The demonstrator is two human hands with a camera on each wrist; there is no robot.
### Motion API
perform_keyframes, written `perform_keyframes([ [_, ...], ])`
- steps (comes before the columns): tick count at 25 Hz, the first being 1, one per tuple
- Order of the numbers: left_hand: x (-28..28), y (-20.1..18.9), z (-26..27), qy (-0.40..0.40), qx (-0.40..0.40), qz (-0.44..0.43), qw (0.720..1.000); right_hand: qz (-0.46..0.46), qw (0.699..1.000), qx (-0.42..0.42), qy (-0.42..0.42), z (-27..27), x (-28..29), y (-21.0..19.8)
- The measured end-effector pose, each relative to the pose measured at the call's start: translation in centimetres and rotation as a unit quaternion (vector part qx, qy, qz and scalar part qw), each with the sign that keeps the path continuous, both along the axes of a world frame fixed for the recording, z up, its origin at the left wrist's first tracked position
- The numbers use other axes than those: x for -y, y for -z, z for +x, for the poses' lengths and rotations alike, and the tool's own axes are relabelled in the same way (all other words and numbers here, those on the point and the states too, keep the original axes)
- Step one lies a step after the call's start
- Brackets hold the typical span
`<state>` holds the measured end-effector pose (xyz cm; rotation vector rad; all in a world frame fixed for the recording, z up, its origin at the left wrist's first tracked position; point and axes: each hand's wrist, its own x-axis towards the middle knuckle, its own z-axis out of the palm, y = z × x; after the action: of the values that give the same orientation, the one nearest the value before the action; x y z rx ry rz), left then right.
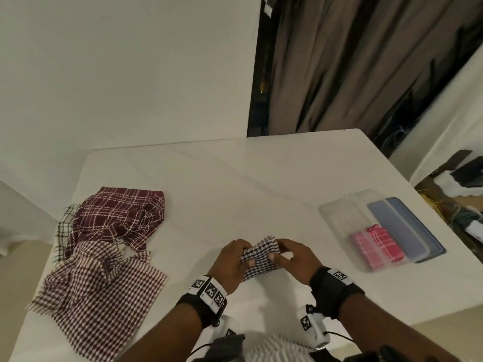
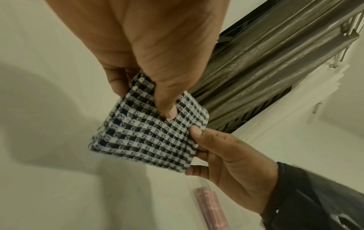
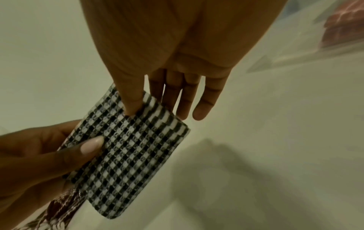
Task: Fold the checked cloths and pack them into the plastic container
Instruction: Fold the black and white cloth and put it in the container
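Note:
A small folded black-and-white checked cloth (image 1: pixel 258 257) is held between both hands just above the white table (image 1: pixel 235 184). My left hand (image 1: pixel 235 259) pinches its left side, thumb (image 2: pixel 167 107) on top of the cloth (image 2: pixel 149 132). My right hand (image 1: pixel 290 257) pinches the right edge, thumb (image 3: pixel 132 105) on the cloth (image 3: pixel 130 155) and fingers behind. The clear plastic container (image 1: pixel 337 212) sits at the right with two folded pink and red checked cloths (image 1: pixel 376 246) inside.
A heap of unfolded cloths lies at the left: a maroon plaid one (image 1: pixel 120 218), a brown-and-white checked one (image 1: pixel 102 296), a green-lined one (image 1: pixel 62 228) underneath. A blue lid (image 1: pixel 407 226) rests beside the container. The table's right edge is close to the container.

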<state>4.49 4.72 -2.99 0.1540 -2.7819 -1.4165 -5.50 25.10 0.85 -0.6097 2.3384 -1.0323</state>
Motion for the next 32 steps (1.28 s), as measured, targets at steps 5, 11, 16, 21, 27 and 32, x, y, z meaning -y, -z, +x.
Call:
perform_keyframes([
  [5, -3.3, -3.2, -4.7, 0.004, -0.032, -0.020, 0.999, 0.020, 0.998, -0.063, 0.007, -4.4, -5.4, -3.7],
  [11, -12.1, -7.3, -15.6, 0.015, -0.066, -0.106, 0.992, 0.051, 0.985, -0.162, 0.038, -13.8, -14.6, -8.8],
  [16, -21.1, -10.1, -26.4, 0.040, -0.059, -0.207, 0.976, 0.051, 0.973, -0.200, 0.106, -22.1, -22.5, -10.4],
  [21, -24.4, -7.7, -30.0, 0.064, 0.047, -0.289, 0.954, 0.095, 0.977, -0.179, 0.063, -25.4, -24.7, -5.5],
  [27, -26.2, -6.6, -30.2, 0.082, 0.169, -0.402, 0.896, 0.205, 0.966, -0.157, 0.001, -25.9, -23.1, -2.0],
  [32, -27.2, -7.3, -30.6, 0.098, 0.223, -0.423, 0.873, 0.244, 0.959, -0.141, -0.039, -26.5, -22.1, -2.1],
])
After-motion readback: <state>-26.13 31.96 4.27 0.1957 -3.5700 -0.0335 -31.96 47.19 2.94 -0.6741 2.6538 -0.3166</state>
